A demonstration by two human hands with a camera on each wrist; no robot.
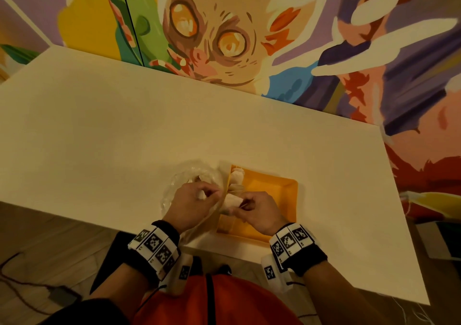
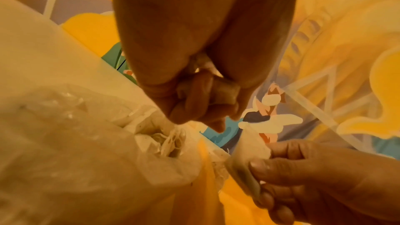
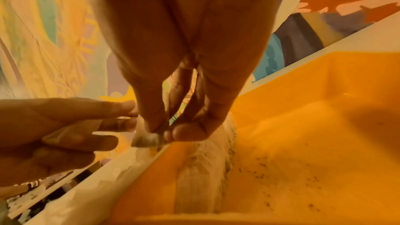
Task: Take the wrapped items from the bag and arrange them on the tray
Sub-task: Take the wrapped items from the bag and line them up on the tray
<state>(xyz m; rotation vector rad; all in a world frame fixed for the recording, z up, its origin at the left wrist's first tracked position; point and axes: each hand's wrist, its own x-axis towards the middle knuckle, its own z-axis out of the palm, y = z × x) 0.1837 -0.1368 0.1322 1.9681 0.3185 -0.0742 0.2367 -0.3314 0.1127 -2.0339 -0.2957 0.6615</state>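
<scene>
A clear plastic bag (image 1: 184, 182) lies on the white table (image 1: 124, 125), just left of a yellow tray (image 1: 274, 192). My left hand (image 1: 203, 195) hovers over the bag's mouth, fingers curled round a small white wrapped item (image 2: 225, 91). My right hand (image 1: 243, 203) pinches another wrapped item (image 1: 232, 202) by its end above the tray's left edge; thumb and fingertips meet on it (image 3: 149, 139). Two wrapped items (image 1: 237, 177) lie along the tray's left side, one of them close below my right hand (image 3: 205, 168). More wrapped items (image 2: 168, 141) show inside the bag.
The tray's floor (image 3: 303, 151) on the right carries only dark crumbs. A painted mural wall (image 1: 224, 37) rises behind the table. The table's front edge runs just under my wrists, with a cable on the wooden floor (image 1: 30, 282) at lower left.
</scene>
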